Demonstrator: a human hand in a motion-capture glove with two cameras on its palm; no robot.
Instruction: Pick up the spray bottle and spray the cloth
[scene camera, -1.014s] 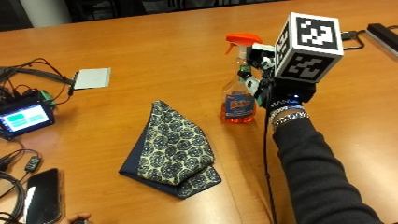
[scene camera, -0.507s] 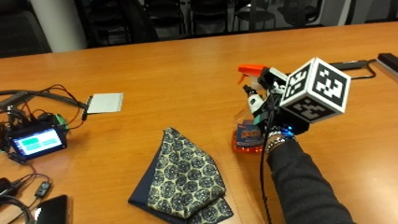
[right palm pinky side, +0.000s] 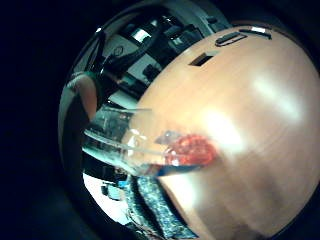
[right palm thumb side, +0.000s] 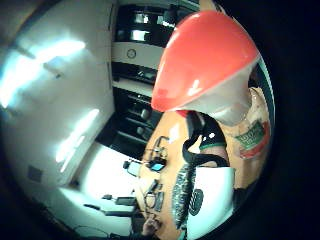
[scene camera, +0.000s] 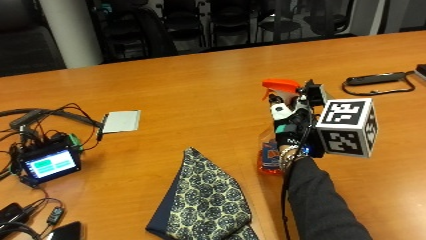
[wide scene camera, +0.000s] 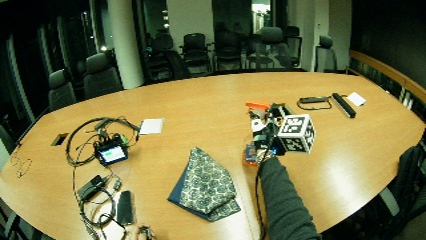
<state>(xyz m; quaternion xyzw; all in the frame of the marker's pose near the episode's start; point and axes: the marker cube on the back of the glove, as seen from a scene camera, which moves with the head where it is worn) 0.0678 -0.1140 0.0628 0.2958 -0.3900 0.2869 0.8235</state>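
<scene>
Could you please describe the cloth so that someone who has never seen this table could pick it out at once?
On the big wooden conference table, look at the near edge, just beside the spray bottle held by the gloved right hand. The cloth lies flat there, folded to a point: dark blue with pale medallion patterning, the only fabric among cables and gadgets.

From my remote seat I find almost nothing I can actually read. The spray bottle (right palm thumb side: 250, 135) carries a label with a green patch and pale lettering on it, seen closest in the thumb-side palm view, but the letters do not resolve into words for me. In the outside view the same label (scene camera: 269, 154) shows only as a blue and orange patch. The small device (scene camera: 48, 164) on the counter (scene camera: 200, 95) has a lit screen with green and white blocks, and I cannot make out any characters there.
</scene>
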